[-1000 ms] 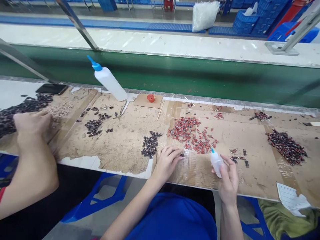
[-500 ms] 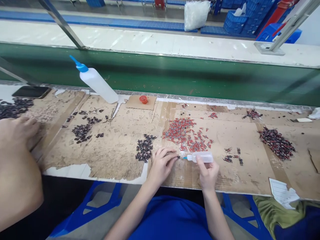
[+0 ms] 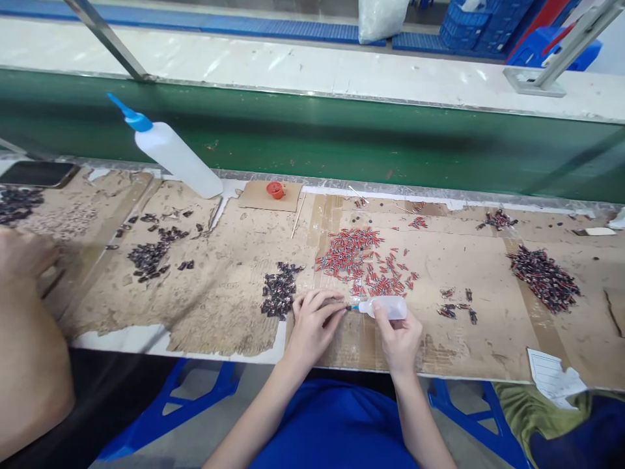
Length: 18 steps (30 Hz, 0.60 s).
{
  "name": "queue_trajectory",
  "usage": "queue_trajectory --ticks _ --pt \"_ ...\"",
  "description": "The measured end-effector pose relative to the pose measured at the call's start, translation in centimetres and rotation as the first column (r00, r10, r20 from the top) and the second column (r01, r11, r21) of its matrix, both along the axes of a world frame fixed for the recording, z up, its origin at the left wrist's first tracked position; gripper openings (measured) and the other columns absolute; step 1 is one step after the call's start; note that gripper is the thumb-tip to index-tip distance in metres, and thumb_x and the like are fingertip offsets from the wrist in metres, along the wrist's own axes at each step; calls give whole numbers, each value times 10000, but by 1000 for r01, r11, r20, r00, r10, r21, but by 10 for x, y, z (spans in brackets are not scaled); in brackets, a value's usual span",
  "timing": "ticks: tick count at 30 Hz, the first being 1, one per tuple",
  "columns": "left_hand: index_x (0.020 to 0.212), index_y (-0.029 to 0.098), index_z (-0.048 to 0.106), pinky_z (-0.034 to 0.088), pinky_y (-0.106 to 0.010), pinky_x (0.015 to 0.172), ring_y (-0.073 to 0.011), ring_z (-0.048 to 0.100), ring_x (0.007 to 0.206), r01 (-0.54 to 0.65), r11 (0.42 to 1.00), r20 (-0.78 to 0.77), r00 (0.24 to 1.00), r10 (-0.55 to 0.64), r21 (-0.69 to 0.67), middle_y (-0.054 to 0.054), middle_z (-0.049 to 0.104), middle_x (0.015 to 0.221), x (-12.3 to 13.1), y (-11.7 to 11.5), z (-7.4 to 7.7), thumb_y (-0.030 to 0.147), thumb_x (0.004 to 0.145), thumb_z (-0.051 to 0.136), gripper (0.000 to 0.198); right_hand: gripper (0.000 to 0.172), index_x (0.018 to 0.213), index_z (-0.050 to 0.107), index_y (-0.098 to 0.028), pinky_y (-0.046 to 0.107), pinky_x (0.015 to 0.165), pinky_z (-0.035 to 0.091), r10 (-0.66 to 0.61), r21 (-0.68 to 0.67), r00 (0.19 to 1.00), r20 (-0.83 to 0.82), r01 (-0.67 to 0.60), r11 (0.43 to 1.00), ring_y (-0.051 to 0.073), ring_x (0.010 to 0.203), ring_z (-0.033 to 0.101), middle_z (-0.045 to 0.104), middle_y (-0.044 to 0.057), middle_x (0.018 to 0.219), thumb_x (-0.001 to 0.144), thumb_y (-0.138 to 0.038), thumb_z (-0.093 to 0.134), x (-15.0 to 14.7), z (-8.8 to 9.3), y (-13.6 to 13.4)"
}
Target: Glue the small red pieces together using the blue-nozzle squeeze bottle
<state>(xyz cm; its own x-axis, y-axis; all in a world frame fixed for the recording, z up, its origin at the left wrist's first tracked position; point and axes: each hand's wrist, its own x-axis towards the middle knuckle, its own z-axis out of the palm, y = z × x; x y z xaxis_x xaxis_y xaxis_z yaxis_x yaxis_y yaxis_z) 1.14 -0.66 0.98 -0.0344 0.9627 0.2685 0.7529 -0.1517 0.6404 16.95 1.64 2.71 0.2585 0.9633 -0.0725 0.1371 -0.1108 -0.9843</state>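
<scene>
My left hand point(image 3: 315, 326) pinches a small black part point(image 3: 348, 307) between thumb and fingertips, just over the cardboard. My right hand point(image 3: 399, 339) is closed around a small translucent squeeze bottle point(image 3: 393, 306), held on its side. Its blue nozzle tip point(image 3: 355, 307) points left and meets the black part, or nearly so; I cannot tell which. A pile of black parts point(image 3: 279, 290) lies left of my left hand. Beyond both hands spreads a heap of small red-and-black pieces point(image 3: 349, 255). Several red-and-black assembled pieces point(image 3: 456, 307) lie right of my right hand.
A large white bottle with a blue nozzle point(image 3: 178, 159) leans at the back left, near a red cap point(image 3: 275, 189). At far left is another person's hand point(image 3: 24, 254). A dark pile point(image 3: 544, 279) and a paper slip point(image 3: 554, 376) lie right.
The bottle in my right hand has moved slightly left, bringing its nozzle up to the black part. My left hand stays nearly in place. The view has shifted slightly.
</scene>
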Motion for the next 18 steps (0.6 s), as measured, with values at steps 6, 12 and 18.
queue_trajectory --ticks 6,12,18 --pt "851 279 725 318 -411 896 -204 609 1016 -14 1000 -11 1000 14 -24 -21 740 1004 1 -1 0 219 894 615 133 312 739 723 -137 289 578 548 -59 -19 998 11 59 998 216 625 688 745 79 695 700 -446 726 1 -2 -1" --pt "855 280 728 314 -416 905 -208 610 1007 -19 1000 4 1000 20 -10 -23 741 988 1 0 2 228 899 606 141 309 725 722 -141 296 587 548 -11 -26 1000 -11 11 1000 214 619 681 739 67 677 695 -448 734 2 -1 -1" --pt "852 284 720 311 -429 910 -214 616 1011 -27 999 -38 999 28 28 -19 748 986 3 -1 3 220 902 602 144 328 728 710 -142 301 583 545 -22 -20 1000 -6 22 1000 209 615 672 736 67 681 696 -469 728 1 0 0"
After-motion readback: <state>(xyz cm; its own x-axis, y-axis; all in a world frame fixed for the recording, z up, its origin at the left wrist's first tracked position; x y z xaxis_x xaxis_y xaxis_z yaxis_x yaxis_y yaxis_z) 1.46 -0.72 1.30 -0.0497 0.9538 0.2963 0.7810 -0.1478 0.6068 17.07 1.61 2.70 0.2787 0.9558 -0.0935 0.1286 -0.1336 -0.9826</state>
